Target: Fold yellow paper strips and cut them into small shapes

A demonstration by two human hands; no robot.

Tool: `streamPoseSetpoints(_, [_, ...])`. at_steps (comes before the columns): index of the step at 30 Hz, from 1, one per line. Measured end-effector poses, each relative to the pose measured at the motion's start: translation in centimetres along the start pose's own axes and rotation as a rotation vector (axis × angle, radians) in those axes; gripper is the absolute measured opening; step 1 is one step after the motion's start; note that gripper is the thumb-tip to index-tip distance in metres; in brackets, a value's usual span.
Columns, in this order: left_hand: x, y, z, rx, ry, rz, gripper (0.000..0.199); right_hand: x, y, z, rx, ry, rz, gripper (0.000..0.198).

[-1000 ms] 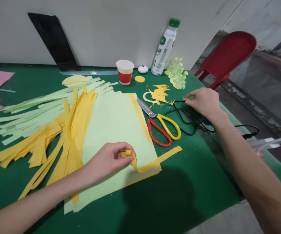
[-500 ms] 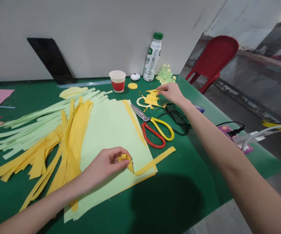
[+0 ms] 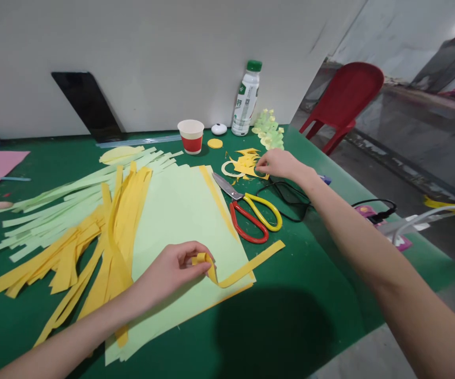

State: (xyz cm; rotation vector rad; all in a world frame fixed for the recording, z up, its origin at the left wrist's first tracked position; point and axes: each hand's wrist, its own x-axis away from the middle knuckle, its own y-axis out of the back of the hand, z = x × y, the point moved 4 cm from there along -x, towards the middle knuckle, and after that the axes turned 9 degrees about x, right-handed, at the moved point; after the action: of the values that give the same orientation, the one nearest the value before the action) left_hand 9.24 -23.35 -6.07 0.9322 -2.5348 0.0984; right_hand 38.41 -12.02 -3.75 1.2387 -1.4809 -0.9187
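My left hand [image 3: 184,266] pinches a yellow paper strip [image 3: 247,271] near its curled end. The rest of that strip bends down and stretches right over the corner of the pale green paper sheets [image 3: 172,210]. At the far right side of the table, my right hand [image 3: 280,163] is closed at the fingertips beside a small heap of yellow paper scraps [image 3: 247,163]. What those fingertips hold, if anything, is hidden. Between the hands lie scissors [image 3: 233,195] with one red and one yellow handle, partly on the sheets.
Yellow strips [image 3: 127,210] and green strips [image 3: 53,216] lie left. Behind stand a paper cup [image 3: 191,145], a bottle [image 3: 247,100] and a pale green paper craft [image 3: 269,129]. A black cable [image 3: 290,197] and a pink power strip [image 3: 403,242] lie right; a phone-like black slab [image 3: 87,105] leans behind.
My right hand has drawn slightly back toward me and to the right, along the edge of the scraps. My left hand keeps the yellow strip in the same place. The view has tilted a little.
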Motion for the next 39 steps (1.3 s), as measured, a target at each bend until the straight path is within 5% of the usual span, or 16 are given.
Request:
streamPoseSetpoints(7, [-0.1,0.1,0.2,0.004,0.003,0.001,0.025,-0.7,0.1,0.6,0.016,0.067,0.037,0.026])
streamPoseSetpoints(17, [-0.1,0.1,0.2,-0.001,0.006,-0.003,0.024,-2.3,1.0,0.9,-0.168,-0.059,-0.093,0.029])
streamPoseSetpoints(25, [-0.1,0.1,0.5,0.000,0.016,0.008,0.025,0.5,1.0,4.4,-0.553,0.209,0.081,0.024])
streamPoseSetpoints(39, [-0.1,0.2,0.4,0.004,-0.001,-0.014,0.023,0.2,1.0,5.0,-0.708,0.030,-0.069,0.028])
